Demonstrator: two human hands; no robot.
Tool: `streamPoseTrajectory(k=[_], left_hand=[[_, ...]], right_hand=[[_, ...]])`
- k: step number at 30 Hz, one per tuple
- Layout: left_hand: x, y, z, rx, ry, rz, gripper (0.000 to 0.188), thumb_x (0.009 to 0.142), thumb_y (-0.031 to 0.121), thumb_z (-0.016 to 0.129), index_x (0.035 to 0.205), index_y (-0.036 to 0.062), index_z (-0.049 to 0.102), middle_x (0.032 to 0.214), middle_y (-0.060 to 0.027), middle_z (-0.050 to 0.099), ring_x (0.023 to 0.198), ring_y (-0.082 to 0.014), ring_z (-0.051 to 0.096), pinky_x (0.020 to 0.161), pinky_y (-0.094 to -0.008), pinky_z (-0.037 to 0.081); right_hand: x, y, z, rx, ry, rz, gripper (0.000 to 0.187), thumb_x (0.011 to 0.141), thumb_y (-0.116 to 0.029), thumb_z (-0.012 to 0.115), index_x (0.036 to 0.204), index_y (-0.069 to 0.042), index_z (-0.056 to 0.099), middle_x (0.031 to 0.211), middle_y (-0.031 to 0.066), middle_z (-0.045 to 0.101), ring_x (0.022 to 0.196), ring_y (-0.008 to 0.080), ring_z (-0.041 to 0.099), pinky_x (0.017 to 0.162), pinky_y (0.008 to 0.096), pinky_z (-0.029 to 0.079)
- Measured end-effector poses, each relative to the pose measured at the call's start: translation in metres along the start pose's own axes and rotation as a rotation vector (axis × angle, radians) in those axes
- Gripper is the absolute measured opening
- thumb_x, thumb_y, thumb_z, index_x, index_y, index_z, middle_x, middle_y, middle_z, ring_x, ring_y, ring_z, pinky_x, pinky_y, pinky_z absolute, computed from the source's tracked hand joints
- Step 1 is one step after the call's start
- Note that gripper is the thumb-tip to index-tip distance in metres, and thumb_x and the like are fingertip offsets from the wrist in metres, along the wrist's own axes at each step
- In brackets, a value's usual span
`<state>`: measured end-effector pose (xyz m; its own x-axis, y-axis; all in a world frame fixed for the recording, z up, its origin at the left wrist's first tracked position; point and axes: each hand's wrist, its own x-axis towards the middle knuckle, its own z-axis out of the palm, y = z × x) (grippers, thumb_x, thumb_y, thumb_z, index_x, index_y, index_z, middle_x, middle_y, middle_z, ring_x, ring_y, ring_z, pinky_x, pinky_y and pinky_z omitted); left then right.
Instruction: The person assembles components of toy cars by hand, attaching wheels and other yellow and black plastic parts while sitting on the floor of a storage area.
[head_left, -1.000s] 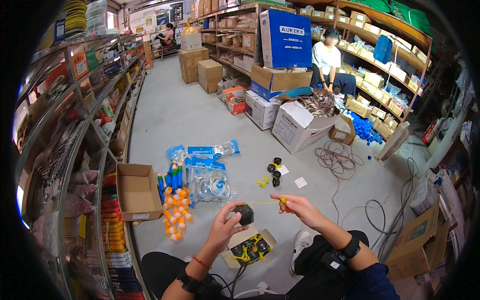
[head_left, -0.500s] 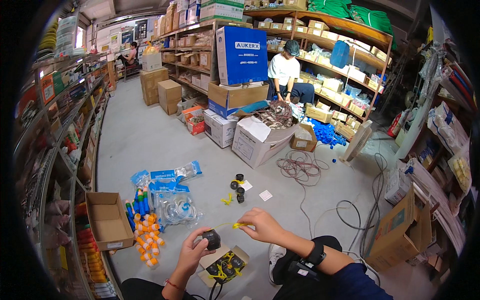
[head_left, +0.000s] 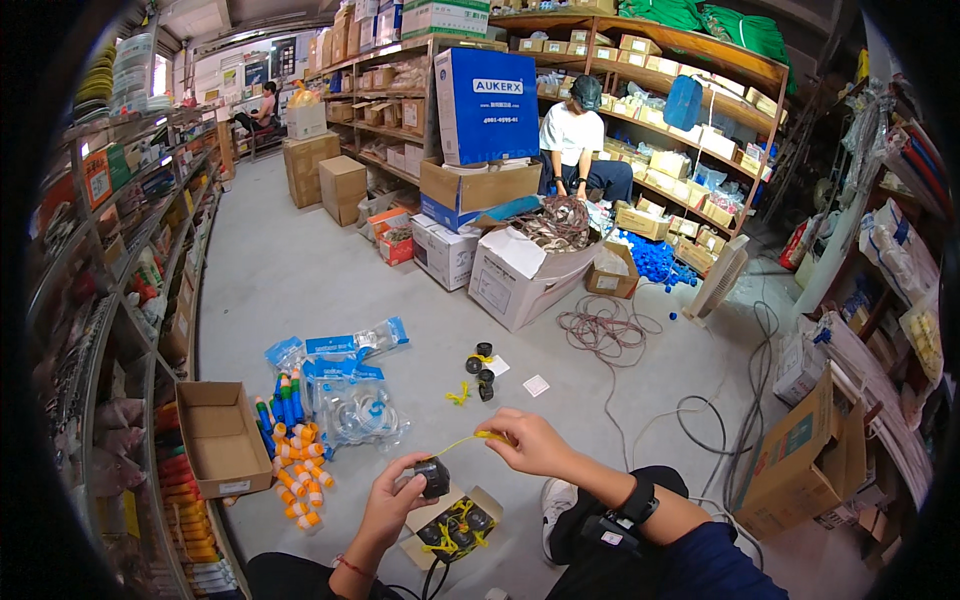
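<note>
My left hand (head_left: pixel 392 500) grips a dark, round, cap-like piece (head_left: pixel 433 477) between thumb and fingers. A thin yellow cord (head_left: pixel 456 444) runs from it up to my right hand (head_left: pixel 532 446), whose thumb and fingertips pinch the bunched far end. Under the hands, a small open cardboard box (head_left: pixel 489 503) holds several similar black pieces with yellow cords. Farther ahead on the floor lie more black pieces (head_left: pixel 474 366), a loose yellow cord (head_left: pixel 459 395) and two white paper squares, one of them the nearer card (head_left: pixel 536 386).
Left of me are an empty cardboard tray (head_left: pixel 184 420), orange-and-white fittings (head_left: pixel 300 478) and bagged hoses (head_left: pixel 355 410). Shelving lines the left side. Cables (head_left: pixel 605 325), a fan (head_left: pixel 718 280) and an open carton (head_left: pixel 790 460) stand right. A co-worker (head_left: pixel 572 140) sits beyond the large boxes.
My right hand has risen slightly, and the yellow cord looks straighter between the hands. The black piece in my left hand has turned a little. The whole view has shifted slightly.
</note>
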<state>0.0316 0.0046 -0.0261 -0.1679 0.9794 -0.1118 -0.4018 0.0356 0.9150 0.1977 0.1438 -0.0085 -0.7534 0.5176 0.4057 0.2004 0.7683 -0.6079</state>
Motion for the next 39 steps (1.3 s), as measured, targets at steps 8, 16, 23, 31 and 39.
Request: streamPoseTrajectory(k=[8,16,23,31,39], left_hand=[[-0.002,0.003,-0.001,-0.011,0.039,0.004,0.029,0.077,0.009,0.045,0.105,0.0036,0.04,0.094,-0.0081,0.048,0.081,-0.0169,0.051,0.067,-0.0291,0.046],[-0.005,0.0,-0.003,0.01,0.033,-0.024,0.029,0.077,0.008,0.045,0.105,0.0029,0.04,0.095,-0.0081,0.048,0.084,-0.0164,0.05,0.068,-0.0284,0.046],[0.002,-0.001,-0.001,0.066,0.005,-0.042,0.027,0.077,0.01,0.047,0.103,0.0033,0.043,0.096,-0.0063,0.046,0.084,-0.0144,0.05,0.067,-0.025,0.046],[0.001,-0.012,0.0,0.123,-0.081,-0.01,0.029,0.077,0.01,0.046,0.105,0.005,0.042,0.093,-0.0061,0.05,0.081,-0.0127,0.051,0.066,-0.0234,0.046],[-0.001,-0.016,0.007,0.055,-0.128,-0.011,0.03,0.076,0.015,0.049,0.105,0.0046,0.044,0.094,-0.004,0.036,0.075,-0.0089,0.049,0.065,-0.0203,0.045]], right_hand=[[0.0,-0.001,-0.004,0.122,-0.119,-0.1,0.017,0.07,-0.015,0.055,0.082,-0.002,0.055,0.067,0.0069,0.048,0.05,0.0156,0.044,0.047,0.0238,0.036],[-0.003,-0.003,-0.002,0.0,-0.126,0.085,0.017,0.068,-0.021,0.056,0.072,-0.005,0.057,0.058,0.0062,0.052,0.05,0.0173,0.048,0.046,0.0262,0.037],[0.0,0.002,-0.002,0.274,-0.106,0.221,0.008,0.069,-0.011,0.055,0.073,-0.003,0.054,0.057,0.0018,0.052,0.047,0.005,0.044,0.043,0.019,0.034],[0.001,-0.012,-0.001,0.927,-0.117,0.336,0.009,0.077,-0.006,0.045,0.085,-0.004,0.041,0.076,0.0074,0.057,0.058,0.0062,0.049,0.052,0.0181,0.04],[-0.002,-0.018,0.007,1.076,-0.084,0.336,0.008,0.078,-0.01,0.045,0.083,-0.006,0.04,0.093,0.0117,0.05,0.065,0.0083,0.049,0.058,0.0198,0.042]])
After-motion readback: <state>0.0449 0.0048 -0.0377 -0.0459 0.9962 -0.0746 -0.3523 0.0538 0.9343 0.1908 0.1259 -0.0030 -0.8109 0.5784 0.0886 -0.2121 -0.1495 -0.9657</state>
